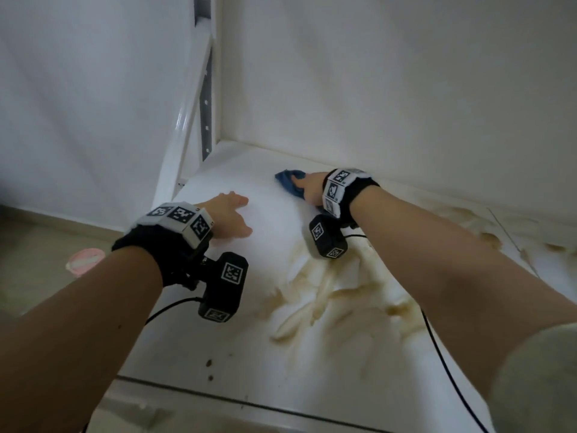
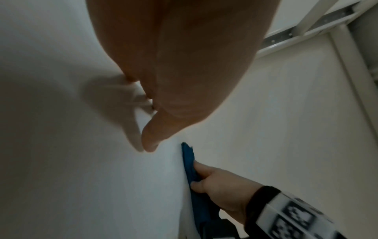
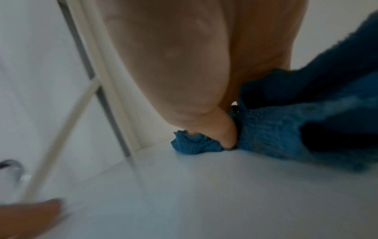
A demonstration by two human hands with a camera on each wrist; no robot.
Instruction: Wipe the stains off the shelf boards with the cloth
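A white shelf board carries a wide yellowish smeared stain in its middle and right part. My right hand grips a bunched blue cloth and presses it on the board near the back wall; the cloth trails out under the palm, with a thumb tucked into it. From the left wrist view the cloth lies flat against the board under that hand. My left hand rests flat on the board's left part, fingers straight, thumb touching the surface.
A white metal upright with a slotted rail stands at the back left corner. The back wall closes the shelf behind. Small dark spots dot the board near its front edge. A pink round object lies on the floor, left.
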